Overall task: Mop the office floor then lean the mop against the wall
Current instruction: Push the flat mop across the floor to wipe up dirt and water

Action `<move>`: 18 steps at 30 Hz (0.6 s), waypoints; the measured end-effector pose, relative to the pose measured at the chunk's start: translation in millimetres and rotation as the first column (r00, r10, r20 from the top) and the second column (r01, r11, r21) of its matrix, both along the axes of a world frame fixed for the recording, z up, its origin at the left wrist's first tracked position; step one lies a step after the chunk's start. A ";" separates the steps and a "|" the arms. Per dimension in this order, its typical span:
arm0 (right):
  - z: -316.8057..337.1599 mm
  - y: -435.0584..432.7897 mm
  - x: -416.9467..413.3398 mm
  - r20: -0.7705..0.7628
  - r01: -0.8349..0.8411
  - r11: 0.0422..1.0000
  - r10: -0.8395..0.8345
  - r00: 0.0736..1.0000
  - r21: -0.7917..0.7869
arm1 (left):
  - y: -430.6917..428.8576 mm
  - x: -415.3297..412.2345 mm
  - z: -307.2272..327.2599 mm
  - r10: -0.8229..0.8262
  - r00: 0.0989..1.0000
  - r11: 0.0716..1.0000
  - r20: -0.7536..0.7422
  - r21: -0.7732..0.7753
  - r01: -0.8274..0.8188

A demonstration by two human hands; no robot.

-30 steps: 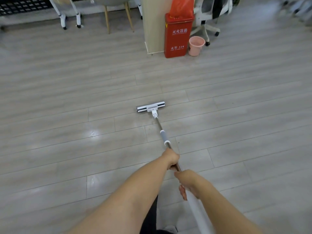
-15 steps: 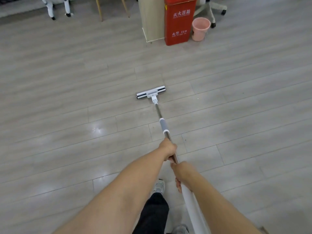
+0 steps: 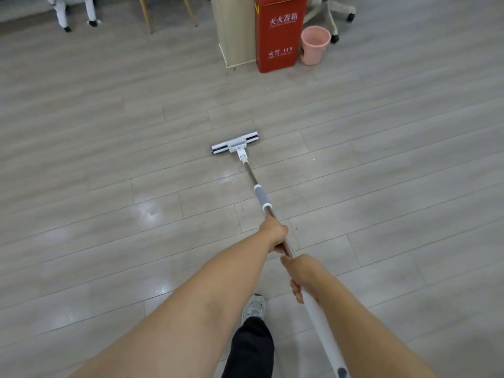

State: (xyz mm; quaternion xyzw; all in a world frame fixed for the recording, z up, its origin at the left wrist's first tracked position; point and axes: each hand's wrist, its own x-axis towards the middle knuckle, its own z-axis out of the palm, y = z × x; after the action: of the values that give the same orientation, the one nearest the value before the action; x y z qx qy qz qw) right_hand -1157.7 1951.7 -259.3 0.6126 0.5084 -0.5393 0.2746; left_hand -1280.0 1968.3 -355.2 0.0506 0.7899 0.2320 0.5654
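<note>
**Mop in both hands, head flat on grey plank floor**

Head-camera view looking down along two bare forearms. The mop (image 3: 250, 171) reaches forward from the person. Its flat white mop head (image 3: 235, 144), edged with dark strips, lies on the floor (image 3: 109, 186) in mid-view, well short of the furniture at the top. The left hand (image 3: 274, 234) is in front, fingers curled tight round the bare metal pole, just behind a grey sleeve (image 3: 262, 197). The right hand (image 3: 302, 271) sits just behind it, fingers wrapped where the metal meets a thicker white section (image 3: 317, 323) running past the right forearm.

Handling, as a judgement: the mop looks light, a thin stiff tube with a small plastic head, so the hands guide it more than carry it. The metal looks smooth and could slip in a damp palm. The grey sleeve and the white section look like surer places to hold. The head seems jointed at the neck and may flop when lifted. Pale shiny patches on the planks suggest damp, so footing may be slick.

Writing: a red box (image 3: 278, 34) stands at the top between a pale wooden panel (image 3: 236, 28) and a pink bucket (image 3: 315, 45). Its white characters read 灭火器箱 and, lower down, 火警 119. The smaller lines beneath each are too small to read. No brand shows on the mop.
</note>
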 end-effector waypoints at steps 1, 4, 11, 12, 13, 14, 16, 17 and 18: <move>1.2 -5.1 8.1 -0.003 -0.013 1.000 0.013 1.000 -0.008 | -5.8 7.8 5.6 -0.004 1.000 1.000 0.002 -0.004 0.004; 6.5 -26.1 39.2 0.015 -0.038 0.999 0.038 0.999 -0.027 | -28.5 40.4 20.3 -0.023 0.999 1.000 0.028 -0.004 0.023; 22.4 -143.7 160.8 -0.036 0.042 0.997 -0.044 0.998 -0.059 | -148.5 162.4 44.2 -0.083 0.994 0.996 0.067 -0.006 0.084; 23.1 -165.4 181.5 -0.025 0.063 0.996 -0.065 0.998 -0.063 | -170.0 183.6 44.3 -0.089 0.994 0.996 0.066 -0.002 0.089; 21.8 -186.7 202.1 -0.015 0.073 0.995 -0.075 0.997 -0.068 | -191.4 204.3 44.3 -0.090 0.994 0.996 0.067 0.002 0.090; 22.1 -207.8 221.7 0.005 0.089 0.993 -0.089 0.996 -0.080 | -212.4 224.2 45.3 -0.088 0.994 0.996 0.071 0.007 0.088; 26.8 -245.8 258.5 0.047 0.163 0.979 -0.159 0.986 -0.124 | -251.2 262.1 50.7 -0.076 0.993 0.997 0.093 0.012 0.075; 32.5 -262.2 275.8 0.058 0.187 0.972 -0.181 0.982 -0.142 | -268.9 280.1 58.4 -0.072 0.991 0.997 0.113 0.016 0.071; 40.7 -276.2 291.3 0.065 0.196 0.969 -0.189 0.980 -0.152 | -284.8 295.9 66.8 -0.065 0.990 0.998 0.127 0.024 0.063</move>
State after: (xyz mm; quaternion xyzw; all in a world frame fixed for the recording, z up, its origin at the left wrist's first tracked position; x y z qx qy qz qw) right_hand -866.4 1675.5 -218.6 0.6487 0.3952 -0.5865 0.2812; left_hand -984.2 1683.6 -288.4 0.0665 0.7477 0.2244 0.6214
